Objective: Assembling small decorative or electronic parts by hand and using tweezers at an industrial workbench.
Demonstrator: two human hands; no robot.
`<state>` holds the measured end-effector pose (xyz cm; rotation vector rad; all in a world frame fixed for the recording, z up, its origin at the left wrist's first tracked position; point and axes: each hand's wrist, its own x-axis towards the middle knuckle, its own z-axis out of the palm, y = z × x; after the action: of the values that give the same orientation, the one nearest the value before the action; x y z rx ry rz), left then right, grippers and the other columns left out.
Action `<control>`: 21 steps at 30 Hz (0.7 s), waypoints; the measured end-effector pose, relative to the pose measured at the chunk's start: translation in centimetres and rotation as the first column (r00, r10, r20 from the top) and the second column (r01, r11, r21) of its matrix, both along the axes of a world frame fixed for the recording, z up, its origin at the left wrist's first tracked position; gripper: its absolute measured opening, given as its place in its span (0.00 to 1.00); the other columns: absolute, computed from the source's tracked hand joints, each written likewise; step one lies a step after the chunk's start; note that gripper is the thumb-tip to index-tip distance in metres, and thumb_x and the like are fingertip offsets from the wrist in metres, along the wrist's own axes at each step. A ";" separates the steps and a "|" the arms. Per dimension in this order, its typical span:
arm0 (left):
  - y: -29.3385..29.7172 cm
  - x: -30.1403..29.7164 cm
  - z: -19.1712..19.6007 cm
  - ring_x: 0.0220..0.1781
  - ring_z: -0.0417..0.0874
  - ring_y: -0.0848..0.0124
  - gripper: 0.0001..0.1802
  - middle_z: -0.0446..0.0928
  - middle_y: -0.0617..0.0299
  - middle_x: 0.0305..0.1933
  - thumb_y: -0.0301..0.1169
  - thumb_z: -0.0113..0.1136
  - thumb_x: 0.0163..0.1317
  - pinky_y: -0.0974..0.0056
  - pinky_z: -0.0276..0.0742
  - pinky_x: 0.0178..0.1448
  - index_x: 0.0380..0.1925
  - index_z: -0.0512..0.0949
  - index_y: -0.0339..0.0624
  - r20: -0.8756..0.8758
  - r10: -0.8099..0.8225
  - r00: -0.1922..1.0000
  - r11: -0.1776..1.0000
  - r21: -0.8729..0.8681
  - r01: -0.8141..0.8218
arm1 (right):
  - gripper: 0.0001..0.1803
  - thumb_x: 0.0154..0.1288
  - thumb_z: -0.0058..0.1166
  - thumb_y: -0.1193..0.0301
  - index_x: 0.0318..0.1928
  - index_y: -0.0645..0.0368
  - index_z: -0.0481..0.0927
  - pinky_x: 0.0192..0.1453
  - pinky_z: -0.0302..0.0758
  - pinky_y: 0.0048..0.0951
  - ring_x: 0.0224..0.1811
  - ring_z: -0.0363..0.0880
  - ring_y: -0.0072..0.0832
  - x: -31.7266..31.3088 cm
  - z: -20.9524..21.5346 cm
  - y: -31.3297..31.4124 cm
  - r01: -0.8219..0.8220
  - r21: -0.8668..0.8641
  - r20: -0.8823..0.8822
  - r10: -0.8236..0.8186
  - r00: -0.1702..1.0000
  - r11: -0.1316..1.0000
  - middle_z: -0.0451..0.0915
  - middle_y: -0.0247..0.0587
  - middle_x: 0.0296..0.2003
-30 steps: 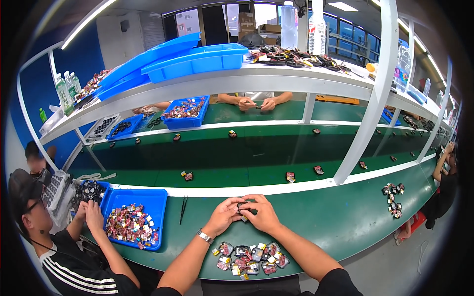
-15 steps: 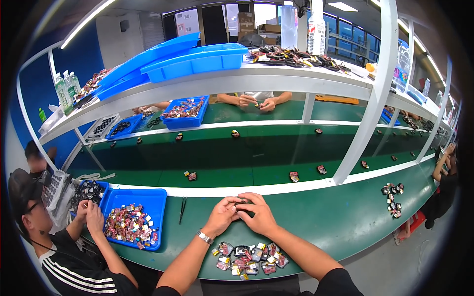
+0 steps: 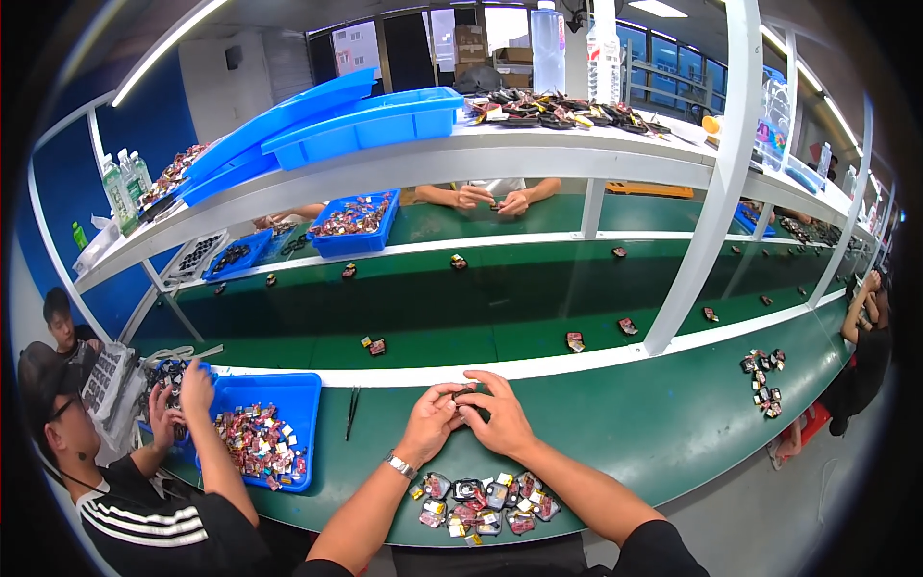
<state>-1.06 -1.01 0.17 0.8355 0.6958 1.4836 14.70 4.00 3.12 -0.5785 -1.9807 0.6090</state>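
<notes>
From where I stand, with the held piece as the dial's centre and twelve pointing away from the person, the left hand (image 3: 433,423) is curled in, its fingers bent close around a small dark part (image 3: 462,392). The right hand (image 3: 498,421) meets it from about four o'clock, index finger arched over the top and thumb underneath, pinching the same piece; the hands hide most of it. Both are just above the green counter (image 3: 596,433).

At six o'clock, between the forearms, lies a cluster of small dark-cased assemblies (image 3: 486,505) with red and yellow bits. Black tweezers (image 3: 352,413) rest at nine, and beyond them a blue tray (image 3: 314,423) holds a heap of red and white pieces (image 3: 255,442). A co-worker's hands (image 3: 197,389) are raised beside that tray. Well apart, at three, sits another group of assemblies (image 3: 764,380).
</notes>
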 end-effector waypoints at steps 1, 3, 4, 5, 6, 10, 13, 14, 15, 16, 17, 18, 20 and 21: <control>-0.1 0.2 0.4 0.58 0.78 0.68 0.14 0.74 0.53 0.60 0.24 0.46 0.72 0.60 0.76 0.62 0.56 0.66 0.37 0.002 -0.010 1.000 1.000 0.004 0.010 | 0.10 0.55 0.62 0.77 0.39 0.57 0.84 0.56 0.75 0.36 0.53 0.75 0.39 0.2 -0.1 0.2 0.011 -0.016 0.000 -0.011 1.000 1.000 0.79 0.42 0.50; -0.2 -0.1 0.0 0.56 0.78 0.69 0.15 0.76 0.56 0.56 0.23 0.45 0.72 0.60 0.76 0.61 0.57 0.66 0.38 -0.007 -0.008 1.000 0.999 -0.033 0.008 | 0.10 0.55 0.62 0.77 0.39 0.57 0.84 0.54 0.76 0.35 0.50 0.77 0.38 0.3 0.1 0.5 0.018 -0.030 0.001 -0.018 1.000 0.999 0.79 0.42 0.47; -0.1 -0.1 -0.1 0.54 0.79 0.70 0.15 0.76 0.57 0.54 0.24 0.45 0.72 0.60 0.77 0.59 0.57 0.66 0.38 -0.011 0.008 1.000 0.999 -0.035 -0.008 | 0.10 0.54 0.63 0.77 0.39 0.57 0.83 0.51 0.77 0.34 0.47 0.78 0.37 0.3 0.4 0.5 0.022 0.014 0.007 -0.022 1.000 1.000 0.78 0.41 0.44; -0.1 -0.4 -0.2 0.54 0.79 0.70 0.15 0.76 0.57 0.54 0.24 0.45 0.72 0.60 0.77 0.59 0.57 0.66 0.38 -0.031 0.007 1.000 1.000 -0.030 -0.008 | 0.10 0.54 0.64 0.77 0.39 0.57 0.83 0.48 0.78 0.33 0.44 0.79 0.36 0.3 0.5 0.5 0.025 0.058 0.012 -0.026 1.000 0.998 0.78 0.40 0.42; -0.1 -0.3 -0.2 0.54 0.79 0.70 0.15 0.76 0.57 0.54 0.24 0.44 0.72 0.60 0.77 0.58 0.57 0.66 0.38 -0.026 0.004 1.000 0.999 -0.043 -0.005 | 0.10 0.54 0.64 0.77 0.39 0.57 0.83 0.48 0.78 0.33 0.44 0.79 0.36 0.3 0.5 0.5 0.024 0.059 0.016 -0.025 1.000 0.998 0.78 0.40 0.42; -0.2 -0.3 -0.1 0.54 0.79 0.70 0.15 0.76 0.56 0.54 0.23 0.44 0.72 0.60 0.78 0.59 0.57 0.66 0.38 -0.027 0.020 0.999 0.998 -0.059 -0.022 | 0.11 0.54 0.64 0.77 0.39 0.58 0.82 0.45 0.79 0.32 0.43 0.79 0.35 0.3 0.8 0.3 0.012 0.153 0.030 -0.016 0.999 0.988 0.78 0.39 0.40; -0.3 -0.1 0.1 0.55 0.79 0.69 0.15 0.76 0.56 0.55 0.24 0.44 0.72 0.59 0.78 0.60 0.58 0.66 0.37 -0.016 0.000 1.000 0.997 -0.083 -0.001 | 0.10 0.54 0.63 0.76 0.39 0.59 0.82 0.45 0.79 0.32 0.43 0.78 0.35 0.3 0.8 0.3 0.024 0.175 0.050 -0.033 0.998 0.984 0.78 0.38 0.40; -0.3 0.0 0.2 0.56 0.79 0.68 0.15 0.76 0.55 0.55 0.24 0.44 0.72 0.59 0.77 0.61 0.58 0.65 0.37 -0.020 -0.001 1.000 0.997 -0.081 0.000 | 0.10 0.54 0.63 0.76 0.39 0.59 0.82 0.45 0.79 0.33 0.43 0.78 0.35 0.3 0.6 0.3 0.050 0.193 0.062 -0.063 0.996 0.980 0.78 0.38 0.40; -0.2 0.0 0.4 0.55 0.79 0.68 0.15 0.77 0.56 0.54 0.24 0.43 0.73 0.59 0.78 0.60 0.58 0.66 0.37 -0.040 0.002 0.999 0.997 -0.082 -0.005 | 0.10 0.54 0.63 0.76 0.39 0.59 0.82 0.45 0.79 0.33 0.43 0.78 0.35 0.2 0.4 0.4 0.050 0.194 0.062 -0.063 0.996 0.980 0.78 0.38 0.40; -0.2 0.0 0.5 0.55 0.79 0.68 0.15 0.77 0.56 0.54 0.23 0.43 0.72 0.60 0.78 0.60 0.58 0.66 0.37 -0.038 0.006 0.999 0.995 -0.095 -0.009 | 0.10 0.54 0.63 0.76 0.39 0.59 0.82 0.45 0.79 0.33 0.43 0.79 0.35 0.2 0.2 0.5 0.053 0.206 0.066 -0.068 0.996 0.977 0.78 0.38 0.40; -0.2 0.1 0.5 0.55 0.80 0.68 0.15 0.77 0.56 0.54 0.23 0.43 0.72 0.60 0.79 0.59 0.57 0.66 0.37 -0.037 0.009 0.999 0.994 -0.108 -0.013 | 0.10 0.54 0.63 0.76 0.39 0.59 0.83 0.45 0.79 0.33 0.43 0.79 0.35 0.2 0.1 0.6 0.057 0.217 0.069 -0.074 0.995 0.974 0.78 0.38 0.40; -0.3 0.1 0.4 0.55 0.80 0.68 0.15 0.77 0.56 0.54 0.23 0.43 0.72 0.60 0.79 0.59 0.57 0.66 0.37 -0.038 0.011 0.999 0.994 -0.108 -0.015 | 0.10 0.54 0.63 0.76 0.39 0.59 0.83 0.45 0.79 0.33 0.43 0.79 0.35 0.1 0.1 0.5 0.056 0.217 0.068 -0.072 0.995 0.975 0.78 0.38 0.40; -0.3 0.0 0.3 0.54 0.80 0.70 0.14 0.77 0.57 0.53 0.24 0.45 0.72 0.62 0.80 0.57 0.57 0.68 0.38 -0.021 0.006 1.000 0.995 -0.102 -0.008 | 0.10 0.54 0.62 0.76 0.39 0.59 0.82 0.45 0.79 0.33 0.42 0.79 0.35 0.0 0.2 0.3 0.074 0.202 0.062 -0.089 0.994 0.976 0.78 0.38 0.39; -0.3 0.0 0.4 0.54 0.80 0.70 0.14 0.77 0.57 0.53 0.24 0.45 0.72 0.62 0.80 0.57 0.57 0.68 0.38 -0.022 0.005 1.000 0.995 -0.101 -0.007 | 0.10 0.54 0.62 0.76 0.39 0.59 0.82 0.45 0.79 0.33 0.42 0.79 0.35 0.0 0.3 0.2 0.076 0.203 0.061 -0.090 0.994 0.976 0.78 0.38 0.39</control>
<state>-1.05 -1.33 0.54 0.7737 0.7836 1.4341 14.72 4.23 3.37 -0.5611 -2.0432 0.3359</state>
